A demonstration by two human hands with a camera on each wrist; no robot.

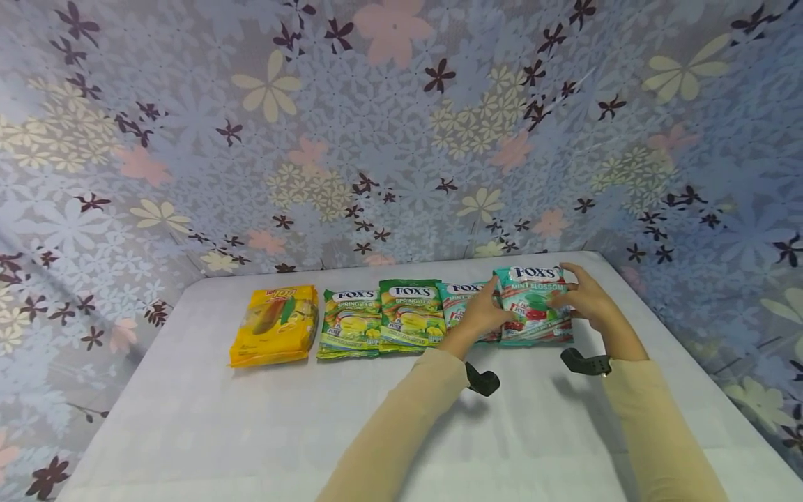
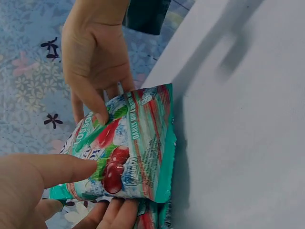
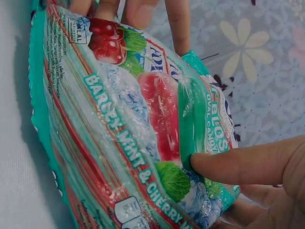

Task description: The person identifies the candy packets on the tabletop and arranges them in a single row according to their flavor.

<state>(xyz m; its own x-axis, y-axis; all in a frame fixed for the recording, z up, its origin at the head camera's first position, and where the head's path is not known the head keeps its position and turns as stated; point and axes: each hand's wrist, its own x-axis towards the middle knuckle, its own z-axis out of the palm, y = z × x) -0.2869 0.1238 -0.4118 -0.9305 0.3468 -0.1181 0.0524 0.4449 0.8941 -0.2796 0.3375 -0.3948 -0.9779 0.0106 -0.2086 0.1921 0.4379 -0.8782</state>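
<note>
A teal candy bag [image 1: 536,314] marked FOX'S Mint Blossom, with cherries and mint leaves, stands at the right end of a row. My right hand [image 1: 588,298] pinches its right side, thumb [image 3: 224,162] on the front and fingers behind. On its left side my left hand [image 1: 479,317] grips the bag, thumb [image 2: 66,169] across the front and fingers underneath in the left wrist view. Partly hidden behind my left hand is another teal candy bag [image 1: 461,289].
Left of the hands, two green FOX'S Spring Tea bags [image 1: 410,314] stand side by side. Farther left lies a yellow candy packet [image 1: 276,324]. All are on a white-covered table [image 1: 282,432], whose back edge meets a floral cloth [image 1: 389,139].
</note>
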